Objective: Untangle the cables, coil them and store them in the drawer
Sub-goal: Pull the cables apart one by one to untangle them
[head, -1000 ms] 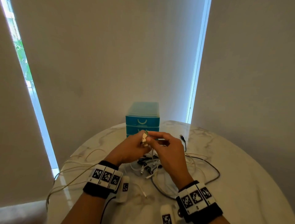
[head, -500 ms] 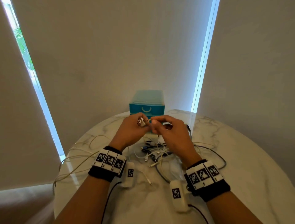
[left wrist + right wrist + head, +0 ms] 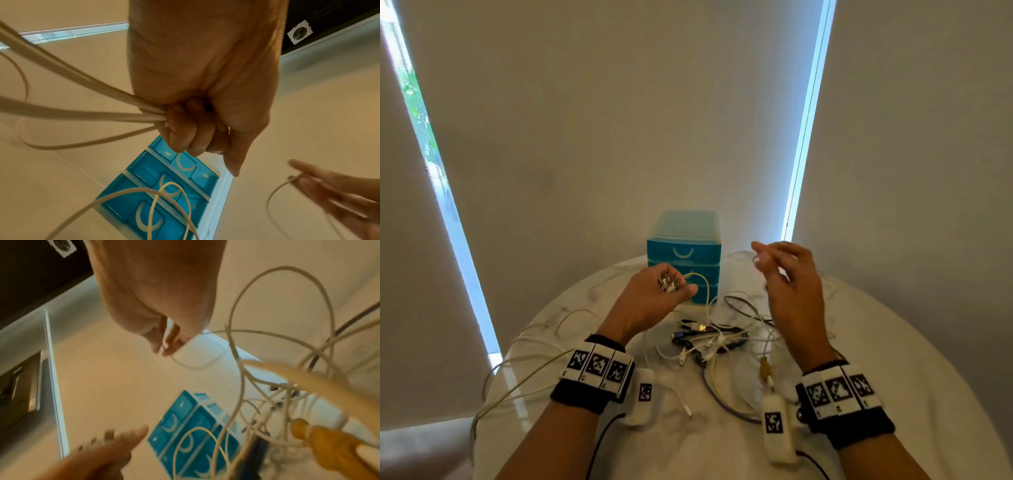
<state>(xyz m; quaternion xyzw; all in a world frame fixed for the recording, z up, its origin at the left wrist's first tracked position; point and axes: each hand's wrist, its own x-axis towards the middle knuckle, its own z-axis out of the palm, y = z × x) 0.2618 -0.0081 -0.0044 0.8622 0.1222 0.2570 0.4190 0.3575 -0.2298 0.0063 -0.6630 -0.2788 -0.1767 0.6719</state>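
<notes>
1. Your left hand (image 3: 650,301) sits left of centre in the head view, raised above the surface (image 3: 893,359), its fingers curled tight into a fist.
2. That fist clamps a bundle of cream cable loops (image 3: 82,112); in the left wrist view the strands fan out of your curled fingers (image 3: 185,129) toward the left edge of the frame.
3. Small metal-tipped plugs (image 3: 669,282) stick up from the top of the same fist, and one cream loop (image 3: 703,287) arcs out of it to the right and drops toward the pile.
4. Your right hand (image 3: 791,284) is right of centre, higher than the left and well apart from it, with the fingers mostly straight and loosely spread.
5. Thumb and forefinger of that hand pinch a thin pale cable (image 3: 191,365); it hangs below the fingertips (image 3: 170,344) in a slack curve.
6. The tangled cables (image 3: 715,339), white, cream, grey and black, lie on the surface in the lower middle of the head view, between your two wrists.
7. The blue drawer unit (image 3: 685,257) stands at the far edge of the surface, behind your hands, all its drawers closed.
</notes>
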